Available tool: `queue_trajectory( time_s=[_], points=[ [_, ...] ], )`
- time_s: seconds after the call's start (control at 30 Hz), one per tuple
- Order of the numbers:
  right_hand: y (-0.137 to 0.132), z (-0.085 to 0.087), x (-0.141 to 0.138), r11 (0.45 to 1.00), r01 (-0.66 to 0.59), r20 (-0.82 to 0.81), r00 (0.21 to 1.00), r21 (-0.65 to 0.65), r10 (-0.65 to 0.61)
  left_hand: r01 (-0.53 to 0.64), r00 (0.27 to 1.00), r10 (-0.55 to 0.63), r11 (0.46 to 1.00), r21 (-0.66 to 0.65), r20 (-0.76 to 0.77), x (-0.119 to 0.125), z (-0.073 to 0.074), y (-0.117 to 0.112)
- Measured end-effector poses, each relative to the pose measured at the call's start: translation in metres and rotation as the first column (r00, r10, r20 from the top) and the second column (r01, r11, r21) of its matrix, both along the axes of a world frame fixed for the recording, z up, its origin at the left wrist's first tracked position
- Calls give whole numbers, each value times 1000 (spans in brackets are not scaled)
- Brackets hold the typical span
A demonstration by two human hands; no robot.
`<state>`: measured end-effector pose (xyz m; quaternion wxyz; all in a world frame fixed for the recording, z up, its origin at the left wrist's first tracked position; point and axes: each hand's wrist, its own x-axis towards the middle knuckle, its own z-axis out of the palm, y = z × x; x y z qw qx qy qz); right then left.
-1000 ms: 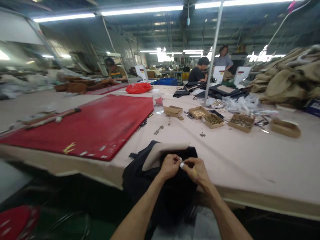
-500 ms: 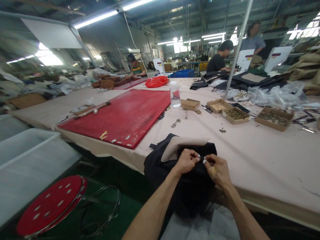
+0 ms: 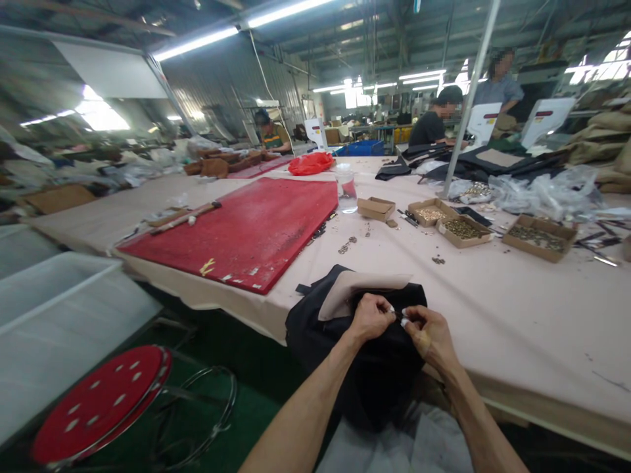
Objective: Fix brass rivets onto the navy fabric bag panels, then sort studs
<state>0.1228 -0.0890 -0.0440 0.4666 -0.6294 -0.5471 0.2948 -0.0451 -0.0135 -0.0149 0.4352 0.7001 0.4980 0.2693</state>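
A black fabric bag (image 3: pixel 374 381) rests on the table's near edge and hangs down toward my lap, with a beige panel (image 3: pixel 357 286) folded out over its top. At the bag's upper edge, my left hand (image 3: pixel 372 316) pinches with thumb and forefinger. My right hand (image 3: pixel 428 332) pinches just beside it, fingertips close to the left ones. White coverings wrap some fingertips on both hands. Between the two pinches is a small dark piece, too small to name; whether it belongs to the bag I cannot tell.
A red board (image 3: pixel 246 230) lies left of the bag, with a hammer (image 3: pixel 187 215) on it. Open cartons of small metal parts (image 3: pixel 463 230) stand at the right, near a metal pole (image 3: pixel 470 98). A clear bottle (image 3: pixel 346 189) stands mid-table. A red stool (image 3: pixel 101 401) is lower left.
The view has shifted very slightly. Both hands keep their pinches at the same part of the bag, with only a tiny movement of the fingertips.
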Motion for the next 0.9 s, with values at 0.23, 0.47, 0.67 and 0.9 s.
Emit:
queue_trajectory(
  time_s=[0.23, 0.47, 0.67, 0.9],
  points=[
    [-2, 3, 1, 999, 50, -26, 998, 18, -50, -87, 996, 88, 994, -66, 22, 3, -4, 0],
    [1, -6, 4, 1000, 26, -110, 994, -12, -27, -97, 994, 99, 994, -47, 42, 4, -1, -2],
    [4, -13, 7, 1000, 26, -116, 993, -14, -28, -127, 991, 127, 992, -2, 29, 4, -6, -3],
    [2, -9, 5, 999, 22, -147, 989, -28, -26, -117, 993, 116, 989, 90, 18, 3, -6, -8]
  ],
)
